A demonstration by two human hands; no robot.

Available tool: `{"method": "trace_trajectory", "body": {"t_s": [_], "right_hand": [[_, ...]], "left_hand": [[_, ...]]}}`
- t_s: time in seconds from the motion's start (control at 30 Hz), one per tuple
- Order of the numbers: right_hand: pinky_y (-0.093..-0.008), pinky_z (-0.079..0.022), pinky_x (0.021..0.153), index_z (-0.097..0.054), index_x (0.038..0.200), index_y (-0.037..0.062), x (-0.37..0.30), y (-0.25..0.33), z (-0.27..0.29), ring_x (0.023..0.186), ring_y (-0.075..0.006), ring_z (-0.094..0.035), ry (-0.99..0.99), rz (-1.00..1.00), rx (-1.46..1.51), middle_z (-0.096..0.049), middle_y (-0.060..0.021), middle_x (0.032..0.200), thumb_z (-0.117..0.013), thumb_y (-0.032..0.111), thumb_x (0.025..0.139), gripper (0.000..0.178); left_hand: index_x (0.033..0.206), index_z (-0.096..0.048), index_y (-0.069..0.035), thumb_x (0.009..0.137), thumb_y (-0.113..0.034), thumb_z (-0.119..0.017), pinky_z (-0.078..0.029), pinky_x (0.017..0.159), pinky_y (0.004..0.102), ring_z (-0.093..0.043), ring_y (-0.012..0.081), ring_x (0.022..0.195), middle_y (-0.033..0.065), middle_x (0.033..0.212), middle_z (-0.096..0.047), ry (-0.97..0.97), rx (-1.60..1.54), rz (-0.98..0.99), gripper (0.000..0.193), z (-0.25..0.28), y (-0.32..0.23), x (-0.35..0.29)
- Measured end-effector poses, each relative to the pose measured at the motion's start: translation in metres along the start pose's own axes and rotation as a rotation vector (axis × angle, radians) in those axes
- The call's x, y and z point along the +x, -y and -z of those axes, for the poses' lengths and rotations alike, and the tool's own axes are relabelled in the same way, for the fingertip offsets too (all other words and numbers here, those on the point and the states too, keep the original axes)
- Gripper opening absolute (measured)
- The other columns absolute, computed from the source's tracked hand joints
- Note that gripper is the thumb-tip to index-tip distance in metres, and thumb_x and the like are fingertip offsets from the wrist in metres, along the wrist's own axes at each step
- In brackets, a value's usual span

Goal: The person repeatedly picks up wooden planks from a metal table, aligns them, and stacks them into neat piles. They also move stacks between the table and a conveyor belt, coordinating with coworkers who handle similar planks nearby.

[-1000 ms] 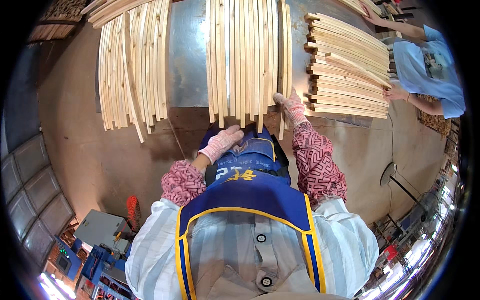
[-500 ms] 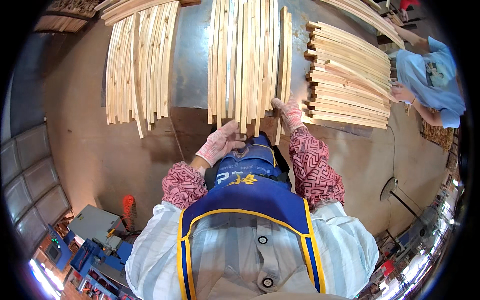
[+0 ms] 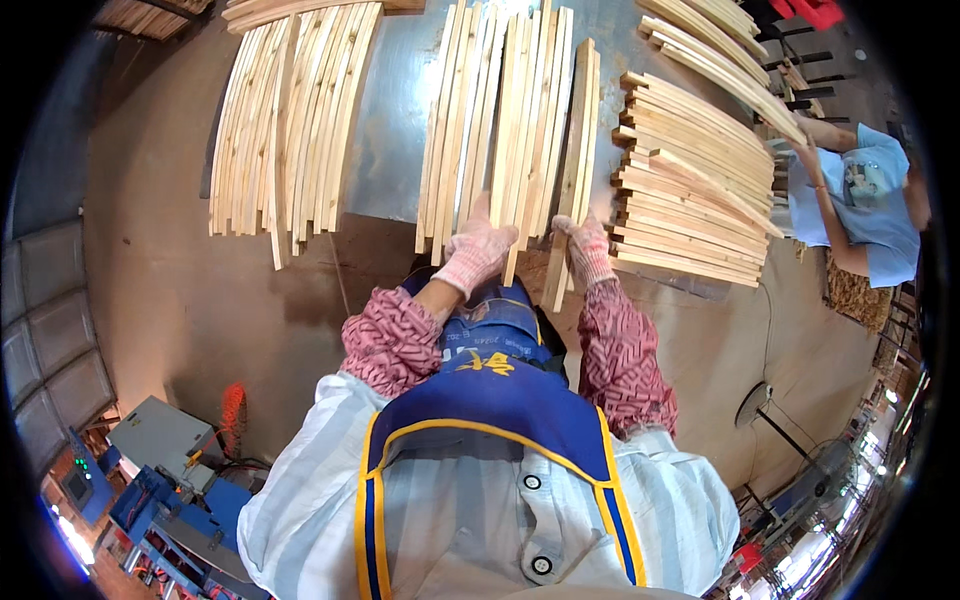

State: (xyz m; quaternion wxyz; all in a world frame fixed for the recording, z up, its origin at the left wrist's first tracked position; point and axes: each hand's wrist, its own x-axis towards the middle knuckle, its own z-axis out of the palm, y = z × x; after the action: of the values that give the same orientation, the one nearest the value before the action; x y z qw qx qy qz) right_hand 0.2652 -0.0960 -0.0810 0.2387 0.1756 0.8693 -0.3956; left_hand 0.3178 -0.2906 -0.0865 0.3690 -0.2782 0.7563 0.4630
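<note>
The right hand [image 3: 586,243] pinches the wooden strip pair [image 3: 577,150], which points lengthwise away; left hand's [image 3: 478,248] fingers I cannot tell.

Gloved hands [image 3: 478,250] forward; forearms [image 3: 392,343] apart

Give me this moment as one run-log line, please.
left hand: touching near ends of middle strips | right hand: holding strip pair | strip pair: set apart from middle strips
</note>
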Motion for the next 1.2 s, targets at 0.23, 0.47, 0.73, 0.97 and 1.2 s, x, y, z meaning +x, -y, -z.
{"method": "trace_trajectory", "body": {"t_s": [0.23, 0.47, 0.73, 0.97, 1.2], "right_hand": [[-0.0315, -0.059, 0.065, -0.037, 0.135, 0.0017, -0.024, 0.015, -0.045, 0.092, -0.0225, -0.065, 0.136, 0.035, 0.732, -0.062, -0.0165, 0.108, -0.070, 0.022, 0.086, 0.062], [-0.0278, -0.059, 0.070, -0.013, 0.153, 0.0122, -0.046, 0.060, -0.073, 0.091, -0.0224, -0.065, 0.172, 0.261, 0.628, -0.062, -0.0171, 0.110, -0.074, 0.010, 0.082, 0.094], [-0.0382, -0.039, 0.106, -0.014, 0.151, 0.0026, -0.052, 0.098, -0.139, 0.129, -0.0354, -0.046, 0.523, 0.649, 0.012, -0.035, -0.0275, 0.146, -0.071, 0.026, 0.080, 0.095], [-0.0358, -0.044, 0.101, -0.038, 0.143, 0.0014, -0.056, 0.061, -0.143, 0.119, -0.0299, -0.056, 0.579, 0.345, 0.024, -0.058, -0.0199, 0.126, -0.066, 0.034, 0.082, 0.075], [-0.0294, -0.047, 0.095, -0.041, 0.142, 0.0005, -0.021, 0.017, -0.115, 0.113, -0.0223, -0.056, 0.474, 0.161, 0.254, -0.058, -0.0141, 0.125, -0.066, 0.012, 0.089, 0.060]], "left_hand": [[0.153, -0.011, -0.013, 0.070, -0.052, -0.078, -0.046, 0.095, 0.0385, -0.059, 0.0325, 0.109, 0.0201, 0.128, -0.055, -0.007, 0.300, -0.437, 0.114, -0.004, 0.015, -0.034], [0.146, -0.021, -0.009, 0.085, -0.048, -0.060, -0.030, 0.112, 0.0384, -0.050, 0.0285, 0.125, 0.0151, 0.133, -0.054, 0.009, 0.383, -0.564, 0.083, 0.007, 0.026, -0.030], [0.141, -0.036, -0.017, 0.065, -0.019, -0.074, -0.051, 0.093, 0.0398, -0.063, 0.0334, 0.109, 0.0134, 0.121, -0.062, -0.452, -0.056, -0.144, 0.086, 0.074, 0.105, -0.047], [0.143, -0.031, -0.016, 0.063, -0.016, -0.072, -0.048, 0.098, 0.0451, -0.057, 0.0379, 0.116, 0.0182, 0.129, -0.056, -0.375, 0.046, 0.156, 0.090, 0.102, 0.146, -0.058], [0.148, -0.025, -0.011, 0.067, -0.038, -0.070, -0.018, 0.116, 0.0469, -0.020, 0.0377, 0.143, 0.0179, 0.153, -0.025, -0.643, 0.621, 0.026, 0.097, 0.150, 0.092, 0.043]]}}
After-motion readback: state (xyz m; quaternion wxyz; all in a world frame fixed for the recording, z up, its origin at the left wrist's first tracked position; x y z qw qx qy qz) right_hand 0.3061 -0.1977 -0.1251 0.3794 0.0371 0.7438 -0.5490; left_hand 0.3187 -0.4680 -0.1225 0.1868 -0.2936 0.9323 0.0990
